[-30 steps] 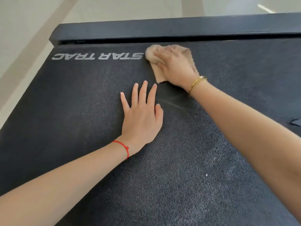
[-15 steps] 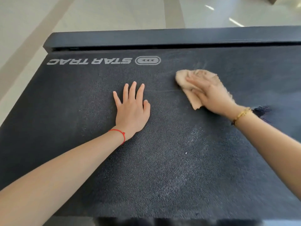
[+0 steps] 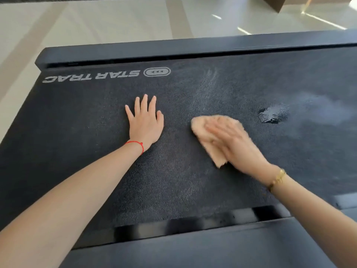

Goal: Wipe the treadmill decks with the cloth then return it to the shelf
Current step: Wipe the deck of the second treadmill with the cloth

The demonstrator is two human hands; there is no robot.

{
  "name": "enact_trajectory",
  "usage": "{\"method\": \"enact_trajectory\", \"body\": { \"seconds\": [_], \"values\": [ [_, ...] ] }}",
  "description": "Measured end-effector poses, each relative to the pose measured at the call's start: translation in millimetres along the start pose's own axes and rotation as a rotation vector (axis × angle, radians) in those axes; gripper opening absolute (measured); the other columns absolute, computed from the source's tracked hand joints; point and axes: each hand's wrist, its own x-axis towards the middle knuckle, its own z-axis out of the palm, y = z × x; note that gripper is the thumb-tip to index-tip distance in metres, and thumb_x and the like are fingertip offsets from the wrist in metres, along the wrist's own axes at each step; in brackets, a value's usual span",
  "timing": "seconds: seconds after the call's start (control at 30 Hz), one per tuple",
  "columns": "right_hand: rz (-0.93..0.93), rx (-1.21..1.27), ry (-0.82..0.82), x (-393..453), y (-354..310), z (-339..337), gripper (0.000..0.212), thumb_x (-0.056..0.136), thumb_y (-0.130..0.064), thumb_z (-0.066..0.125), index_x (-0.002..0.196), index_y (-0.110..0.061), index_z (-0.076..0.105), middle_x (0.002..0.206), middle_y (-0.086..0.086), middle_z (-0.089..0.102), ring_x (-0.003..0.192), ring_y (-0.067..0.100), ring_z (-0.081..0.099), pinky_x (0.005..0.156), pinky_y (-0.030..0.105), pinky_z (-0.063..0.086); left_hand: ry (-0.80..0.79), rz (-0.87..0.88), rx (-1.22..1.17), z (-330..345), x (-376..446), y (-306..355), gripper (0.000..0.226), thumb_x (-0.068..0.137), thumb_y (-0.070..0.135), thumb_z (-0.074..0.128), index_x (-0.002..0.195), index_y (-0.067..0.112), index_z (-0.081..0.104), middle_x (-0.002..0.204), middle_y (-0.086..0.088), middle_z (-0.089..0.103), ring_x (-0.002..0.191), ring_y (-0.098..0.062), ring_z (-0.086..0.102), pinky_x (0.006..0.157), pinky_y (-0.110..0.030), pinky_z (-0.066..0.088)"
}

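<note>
Wiping step in hand. Right hand [image 3: 234, 145], fingers flat though blurred, presses the cloth [image 3: 207, 139] onto the treadmill deck [image 3: 77, 117]. Left hand [image 3: 145, 122] lies splayed, empty, just beside. Next probably the wet patch [image 3: 273, 114] beyond the right hand's fingers; shelf not visible.

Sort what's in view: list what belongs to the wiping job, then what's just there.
Job: cloth, right hand pressing it, left hand flat on the treadmill deck, wet patch.

Just there: tiled floor, red string bracelet, gold bracelet.
</note>
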Motion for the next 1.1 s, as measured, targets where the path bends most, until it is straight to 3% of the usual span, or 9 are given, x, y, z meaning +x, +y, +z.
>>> {"method": "enact_trajectory", "body": {
  "seconds": [0.1, 0.27, 0.37, 0.5, 0.6, 0.73, 0.87, 1.0, 1.1],
  "values": [
    [0.135, -0.005, 0.088, 9.1, -5.0, 1.1, 0.046, 0.101, -0.016, 0.049, 0.146, -0.013, 0.041, 0.155, 0.005, 0.032, 0.148, 0.023, 0.020, 0.120, 0.023, -0.002, -0.008, -0.003, -0.002, -1.3, -0.3, 0.6, 0.055, 0.104, 0.034, 0.029, 0.156, 0.020, 0.021, 0.164, -0.007, 0.016, 0.152, -0.028, 0.008, 0.120, -0.060, 0.003],
    [-0.178, 0.081, -0.054, -34.4, -93.3, 32.3, 0.045, 0.095, -0.010, 0.047, 0.139, 0.001, 0.048, 0.148, 0.016, 0.043, 0.143, 0.028, 0.029, 0.120, 0.039, 0.010, 0.012, -0.006, -0.018, -0.5, -0.3, 0.9, 0.055, 0.102, 0.032, 0.031, 0.155, 0.019, 0.025, 0.163, -0.008, 0.019, 0.151, -0.029, 0.010, 0.119, -0.061, 0.004],
    [-0.229, 0.107, -0.105, -63.3, -116.2, 44.7, 0.050, 0.100, -0.014, 0.047, 0.149, -0.015, 0.036, 0.158, -0.001, 0.027, 0.150, 0.019, 0.014, 0.123, 0.037, 0.008, 0.002, -0.002, -0.022, -0.2, 0.2, -0.4, 0.055, 0.103, 0.034, 0.030, 0.156, 0.019, 0.024, 0.163, -0.008, 0.018, 0.151, -0.029, 0.009, 0.119, -0.061, 0.003],
    [-0.080, 0.083, -0.062, -65.0, -96.9, 37.3, 0.049, 0.101, -0.024, 0.051, 0.149, -0.021, 0.037, 0.158, -0.002, 0.027, 0.149, 0.018, 0.017, 0.122, 0.040, 0.011, -0.013, 0.009, -0.028, -2.5, -2.2, -2.3, 0.055, 0.103, 0.034, 0.029, 0.156, 0.019, 0.023, 0.164, -0.008, 0.017, 0.152, -0.029, 0.008, 0.120, -0.059, 0.002],
    [0.157, -0.031, 0.052, -64.3, -56.2, 24.3, 0.048, 0.098, -0.023, 0.055, 0.145, -0.017, 0.044, 0.154, 0.006, 0.037, 0.147, 0.025, 0.025, 0.121, 0.039, 0.011, -0.025, 0.016, -0.026, -5.4, -5.1, -1.3, 0.055, 0.103, 0.033, 0.028, 0.156, 0.018, 0.021, 0.164, -0.009, 0.016, 0.152, -0.029, 0.007, 0.120, -0.059, 0.002],
    [0.444, -0.088, 0.194, -56.1, -11.5, 2.4, 0.046, 0.101, -0.023, 0.047, 0.146, -0.016, 0.042, 0.157, 0.006, 0.031, 0.148, 0.025, 0.020, 0.123, 0.038, 0.008, -0.046, 0.011, -0.023, -8.5, -8.7, 2.3, 0.055, 0.104, 0.031, 0.029, 0.156, 0.017, 0.021, 0.164, -0.010, 0.015, 0.152, -0.031, 0.006, 0.119, -0.060, 0.002],
    [0.279, -0.042, 0.125, -47.6, -36.9, 12.7, 0.044, 0.101, -0.019, 0.049, 0.144, -0.015, 0.045, 0.154, 0.006, 0.036, 0.148, 0.026, 0.021, 0.123, 0.038, 0.007, -0.079, 0.027, -0.044, -11.5, -12.0, 10.8, 0.056, 0.103, 0.030, 0.030, 0.156, 0.016, 0.019, 0.164, -0.009, 0.013, 0.152, -0.031, 0.004, 0.118, -0.063, 0.001],
    [0.055, -0.019, -0.010, -57.9, -58.2, 23.2, 0.047, 0.103, -0.021, 0.047, 0.149, -0.017, 0.036, 0.158, 0.000, 0.027, 0.150, 0.022, 0.014, 0.123, 0.043, 0.011, -0.100, 0.119, -0.055, -9.0, -18.5, 35.6, 0.055, 0.104, 0.029, 0.029, 0.156, 0.017, 0.019, 0.165, -0.007, 0.013, 0.152, -0.028, 0.004, 0.118, -0.063, 0.000],
    [0.021, -0.015, -0.003, -60.2, -40.6, 16.8, 0.048, 0.104, -0.029, 0.044, 0.149, -0.018, 0.036, 0.158, -0.002, 0.028, 0.149, 0.019, 0.017, 0.122, 0.042, 0.015, -0.092, 0.165, -0.069, -3.5, -17.2, 62.1, 0.055, 0.104, 0.030, 0.028, 0.156, 0.018, 0.019, 0.165, -0.006, 0.013, 0.152, -0.026, 0.004, 0.118, -0.064, 0.000]
  ]
}}
